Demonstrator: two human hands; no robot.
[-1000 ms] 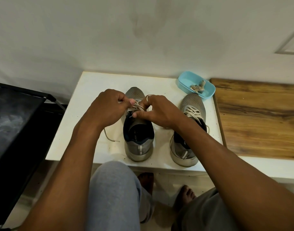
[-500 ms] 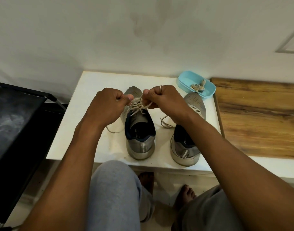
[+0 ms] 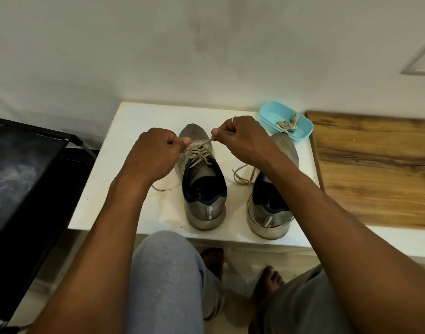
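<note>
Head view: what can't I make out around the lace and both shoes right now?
Head view only:
1. The lace, where gripped: hidden in the curled fingers of the left hand and right hand.
2. Lacing of the other shoe: mostly covered by the right forearm.
3. The bits in the blue tray: too small to identify.
4. The black rack: cut off by the left edge.

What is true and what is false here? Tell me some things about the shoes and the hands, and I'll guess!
1. The left hand and the right hand both pinch the lace of one shoe. True.
2. The blue dish is empty. False: pale bits lie in it.
3. Both shoes stand on a wooden board. False: they stand on the white table.
4. The other shoe has a loose lace. True.
</note>
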